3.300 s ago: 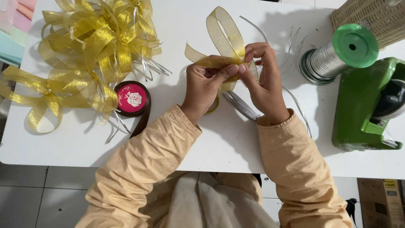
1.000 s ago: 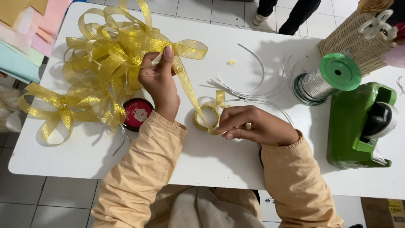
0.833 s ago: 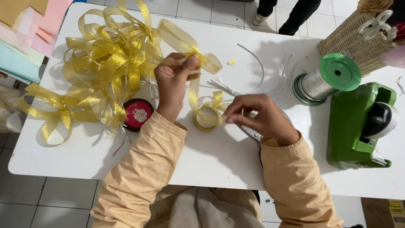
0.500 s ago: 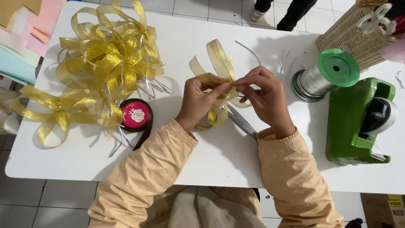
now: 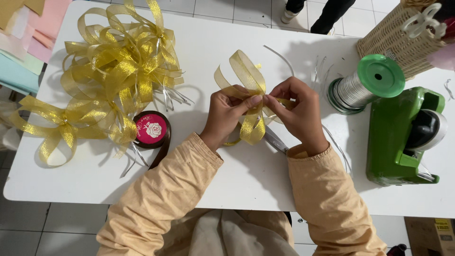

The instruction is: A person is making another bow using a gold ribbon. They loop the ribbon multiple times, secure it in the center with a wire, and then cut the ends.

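I see both hands at the middle of the frame. My left hand (image 5: 229, 110) and right hand (image 5: 295, 110) each pinch shut on the gold ribbon (image 5: 248, 87), holding its loops together at the crossing. I judge the bow is mid-forming; next it needs binding without loosening the pinch.

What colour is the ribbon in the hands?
Shiny gold, see-through ribbon, pinched by the left hand and right hand. Head view.

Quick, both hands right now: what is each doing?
Left hand: pinched shut on the gold ribbon bow.
Right hand: pinched shut on the same bow.
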